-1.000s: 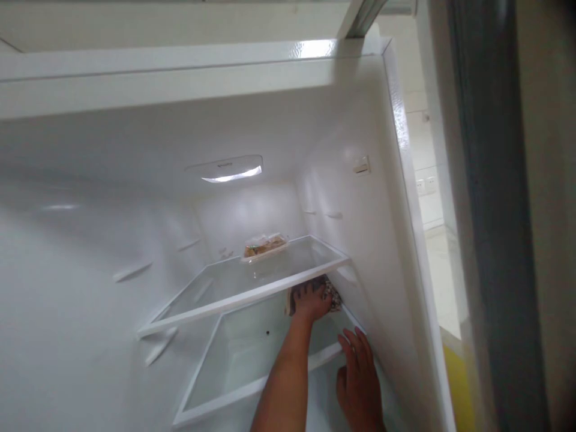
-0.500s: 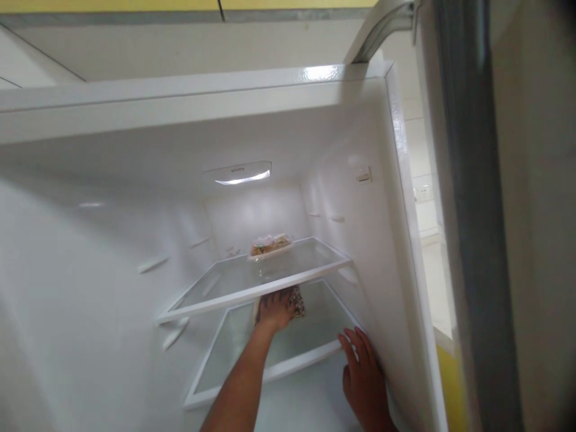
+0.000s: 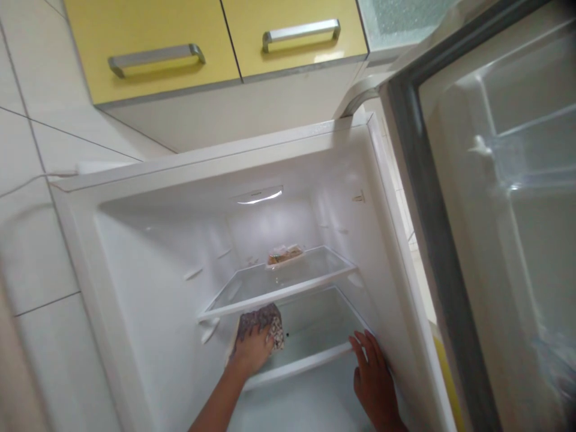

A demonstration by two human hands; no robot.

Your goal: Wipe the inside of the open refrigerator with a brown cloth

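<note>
At nine o'clock on the lower shelf [image 3: 317,324], the left hand [image 3: 254,349] rests on a cloth [image 3: 261,315], grip unclear, work seemingly unfinished; the right hand [image 3: 374,373] spreads loosely toward four.

Two glass shelves with white trim sit one above the other in the refrigerator; the upper glass shelf [image 3: 292,280] carries a clear-wrapped food tray [image 3: 285,256] with brownish contents, right at its rear edge; the lower glass shelf [image 3: 315,327] carries a patterned cloth [image 3: 263,315], dark brown with a black-and-white part toward the right, lying along the left edge, well apart from the right front corner.
</note>
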